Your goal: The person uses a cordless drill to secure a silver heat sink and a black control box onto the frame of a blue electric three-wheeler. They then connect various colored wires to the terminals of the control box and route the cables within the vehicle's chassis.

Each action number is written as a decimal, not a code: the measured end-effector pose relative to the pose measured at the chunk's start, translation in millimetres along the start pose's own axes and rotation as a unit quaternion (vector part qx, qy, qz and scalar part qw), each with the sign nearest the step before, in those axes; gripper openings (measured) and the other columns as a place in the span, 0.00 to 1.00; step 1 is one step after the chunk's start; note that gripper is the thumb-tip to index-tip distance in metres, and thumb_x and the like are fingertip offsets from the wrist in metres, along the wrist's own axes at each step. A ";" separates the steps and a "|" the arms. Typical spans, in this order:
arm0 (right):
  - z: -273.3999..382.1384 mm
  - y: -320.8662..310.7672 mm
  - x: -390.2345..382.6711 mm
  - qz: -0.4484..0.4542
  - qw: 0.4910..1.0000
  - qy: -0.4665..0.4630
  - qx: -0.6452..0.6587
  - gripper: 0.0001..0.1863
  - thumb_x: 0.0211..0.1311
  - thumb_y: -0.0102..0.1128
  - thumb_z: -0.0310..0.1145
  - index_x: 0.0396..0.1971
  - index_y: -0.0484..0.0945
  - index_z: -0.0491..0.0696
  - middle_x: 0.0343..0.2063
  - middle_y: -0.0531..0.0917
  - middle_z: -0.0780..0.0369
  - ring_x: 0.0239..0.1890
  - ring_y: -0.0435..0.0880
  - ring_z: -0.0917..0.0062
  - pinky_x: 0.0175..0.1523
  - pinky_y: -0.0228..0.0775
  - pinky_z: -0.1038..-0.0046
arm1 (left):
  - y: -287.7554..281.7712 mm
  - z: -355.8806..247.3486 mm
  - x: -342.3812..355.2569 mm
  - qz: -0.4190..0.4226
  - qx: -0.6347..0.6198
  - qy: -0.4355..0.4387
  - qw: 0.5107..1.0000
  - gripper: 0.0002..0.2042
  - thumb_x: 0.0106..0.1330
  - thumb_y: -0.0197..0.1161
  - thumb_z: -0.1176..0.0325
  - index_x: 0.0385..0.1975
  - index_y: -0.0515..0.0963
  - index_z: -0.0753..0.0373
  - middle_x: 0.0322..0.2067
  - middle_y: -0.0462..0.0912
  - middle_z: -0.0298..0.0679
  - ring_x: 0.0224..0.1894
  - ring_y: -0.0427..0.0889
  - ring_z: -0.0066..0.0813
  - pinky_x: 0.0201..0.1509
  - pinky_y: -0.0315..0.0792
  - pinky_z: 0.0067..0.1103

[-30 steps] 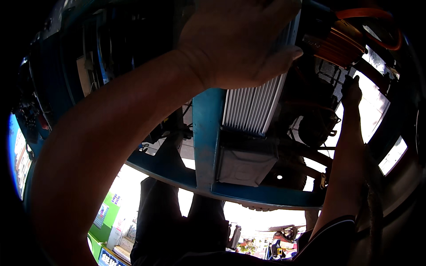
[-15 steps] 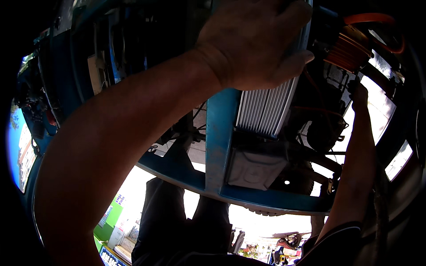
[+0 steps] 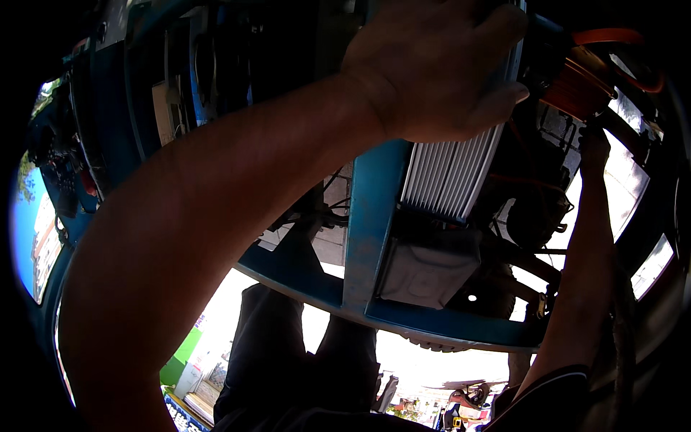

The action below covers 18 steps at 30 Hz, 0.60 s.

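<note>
Across the upper middle, my left hand (image 3: 439,79) lies over a silver finned metal box (image 3: 450,176). Its thumb stretches toward the box's right edge and the fingers bend over that side, their tips out of sight. The box is set beside a blue-green metal frame bar (image 3: 371,216). Farther right, my right hand (image 3: 594,150) reaches in below a copper-coloured ribbed cylinder (image 3: 578,85). Its fingers look closed, in deep shade, and what they hold cannot be made out.
A grey moulded box (image 3: 430,270) sits under the finned one. The curved blue-green lower rail (image 3: 446,324) runs across in front of my legs. Orange cable (image 3: 612,36) loops at the upper right. Dark bars and a tyre (image 3: 497,295) fill the lower right.
The frame, the finned box and both hands appear shifted slightly right in the picture. My left hand stays on the finned box; my right hand stays below the copper-coloured cylinder.
</note>
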State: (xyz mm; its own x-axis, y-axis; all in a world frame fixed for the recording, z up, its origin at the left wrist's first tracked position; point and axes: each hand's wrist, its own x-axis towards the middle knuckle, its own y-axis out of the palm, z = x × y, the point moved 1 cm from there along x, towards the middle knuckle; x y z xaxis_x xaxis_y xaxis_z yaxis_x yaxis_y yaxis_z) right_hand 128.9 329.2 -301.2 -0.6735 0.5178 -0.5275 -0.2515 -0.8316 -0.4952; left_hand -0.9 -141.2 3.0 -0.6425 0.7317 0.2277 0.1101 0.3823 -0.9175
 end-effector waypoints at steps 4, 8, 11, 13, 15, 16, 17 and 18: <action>34.3 1.1 -32.2 -0.113 0.948 -0.177 -0.238 0.13 0.72 0.53 0.34 0.45 0.85 0.46 0.36 0.89 0.57 0.38 0.87 0.64 0.44 0.78 0.64 | 2.9 1.5 -2.0 -0.034 -0.006 -0.003 0.999 0.29 0.65 0.66 0.54 0.56 0.68 0.71 0.62 0.65 0.58 0.66 0.65 0.59 0.74 0.55 0.50; 39.5 -19.7 -76.0 -0.100 0.821 -0.313 -0.466 0.12 0.66 0.52 0.24 0.42 0.85 0.48 0.38 0.88 0.56 0.41 0.89 0.61 0.47 0.82 0.63 | 4.5 1.0 1.7 -0.022 -0.011 0.000 1.000 0.29 0.64 0.67 0.54 0.56 0.69 0.71 0.62 0.66 0.57 0.66 0.66 0.58 0.74 0.55 0.50; 82.6 -9.8 -126.7 -0.130 0.927 -0.216 -0.278 0.12 0.68 0.56 0.30 0.46 0.86 0.47 0.43 0.89 0.57 0.47 0.88 0.65 0.53 0.80 0.67 | 3.2 1.6 -2.2 -0.034 0.023 0.007 0.999 0.30 0.64 0.67 0.54 0.57 0.69 0.71 0.62 0.67 0.57 0.66 0.66 0.57 0.74 0.57 0.48; 139.2 6.3 -176.7 -0.159 0.961 -0.157 -0.164 0.16 0.71 0.59 0.37 0.51 0.87 0.47 0.47 0.90 0.59 0.53 0.88 0.67 0.58 0.78 0.70 | 7.3 3.9 -4.9 -0.053 0.011 0.010 0.998 0.29 0.64 0.67 0.54 0.56 0.69 0.71 0.62 0.68 0.56 0.66 0.67 0.55 0.74 0.57 0.46; 195.5 15.5 -222.3 -0.175 0.959 -0.174 -0.142 0.21 0.71 0.63 0.45 0.53 0.86 0.46 0.47 0.90 0.59 0.52 0.88 0.72 0.59 0.76 0.70 | 9.6 4.1 -5.2 -0.064 -0.007 0.013 0.998 0.29 0.64 0.67 0.54 0.56 0.70 0.70 0.61 0.69 0.55 0.66 0.67 0.54 0.74 0.58 0.45; 213.7 20.1 -233.0 -0.185 0.955 -0.186 -0.140 0.21 0.71 0.64 0.47 0.52 0.87 0.46 0.47 0.90 0.60 0.52 0.88 0.73 0.59 0.76 0.71 | 7.3 3.4 -5.7 -0.064 -0.014 0.010 0.998 0.28 0.65 0.66 0.54 0.57 0.71 0.69 0.61 0.70 0.55 0.66 0.67 0.54 0.74 0.58 0.44; 248.5 35.5 -252.2 -0.179 0.947 -0.237 -0.124 0.20 0.69 0.66 0.47 0.51 0.88 0.48 0.47 0.90 0.61 0.52 0.88 0.74 0.58 0.76 0.72 | 5.5 3.6 -6.6 -0.063 -0.021 0.005 0.998 0.27 0.65 0.66 0.55 0.57 0.72 0.68 0.61 0.70 0.55 0.66 0.67 0.54 0.74 0.58 0.44; 269.0 45.5 -260.1 -0.185 0.942 -0.263 -0.095 0.18 0.68 0.68 0.45 0.49 0.89 0.49 0.46 0.90 0.61 0.50 0.88 0.75 0.57 0.75 0.72 | 11.0 3.2 -7.3 -0.063 -0.029 0.008 0.998 0.27 0.66 0.66 0.55 0.58 0.72 0.67 0.61 0.70 0.54 0.67 0.67 0.54 0.74 0.59 0.44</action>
State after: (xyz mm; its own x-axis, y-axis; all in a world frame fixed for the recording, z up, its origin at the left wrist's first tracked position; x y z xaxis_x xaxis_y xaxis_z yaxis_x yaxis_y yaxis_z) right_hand 105.7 102.6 -0.8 -0.8279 0.5528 0.0953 -0.4414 -0.5372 -0.7188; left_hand 2.6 -144.2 -9.8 -0.6414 0.6846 0.3462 0.0723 0.5032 -0.8611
